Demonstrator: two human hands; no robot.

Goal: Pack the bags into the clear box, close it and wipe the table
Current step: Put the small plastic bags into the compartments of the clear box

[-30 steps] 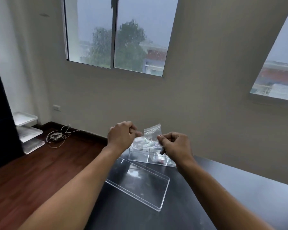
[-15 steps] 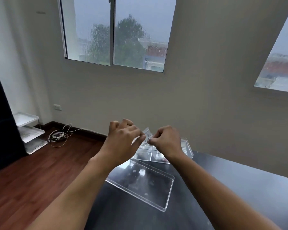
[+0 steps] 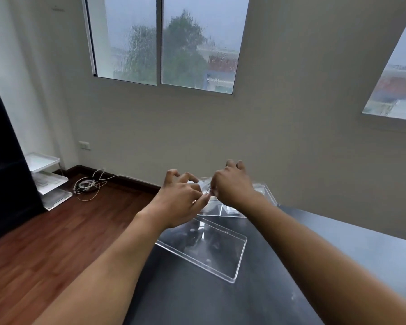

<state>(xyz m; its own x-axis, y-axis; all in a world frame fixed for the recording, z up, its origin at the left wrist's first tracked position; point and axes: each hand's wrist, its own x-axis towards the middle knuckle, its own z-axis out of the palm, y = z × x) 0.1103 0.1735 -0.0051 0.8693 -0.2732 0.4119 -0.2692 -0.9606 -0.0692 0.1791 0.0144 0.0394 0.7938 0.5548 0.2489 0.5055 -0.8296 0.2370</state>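
Observation:
Both hands are over the clear box [image 3: 266, 194] at the far edge of the dark table [image 3: 338, 259]. My left hand [image 3: 181, 200] and my right hand [image 3: 232, 186] pinch a small clear plastic bag [image 3: 205, 186] between thumb and fingers, low over the box's open top. Most of the bag is hidden behind the hands. The box's clear lid [image 3: 204, 249] lies flat on the table just in front of the box. Small bags lie inside the box, seen dimly through its wall.
The table's left edge drops to a wooden floor [image 3: 45, 242]. A white stacked tray rack [image 3: 47, 179] and a coil of cable [image 3: 87, 185] lie on the floor by the wall. A dark shelf unit [image 3: 2, 160] stands at far left.
Both hands have lowered the bag from above the box down to its open top and drawn closer together. The view has shifted slightly.

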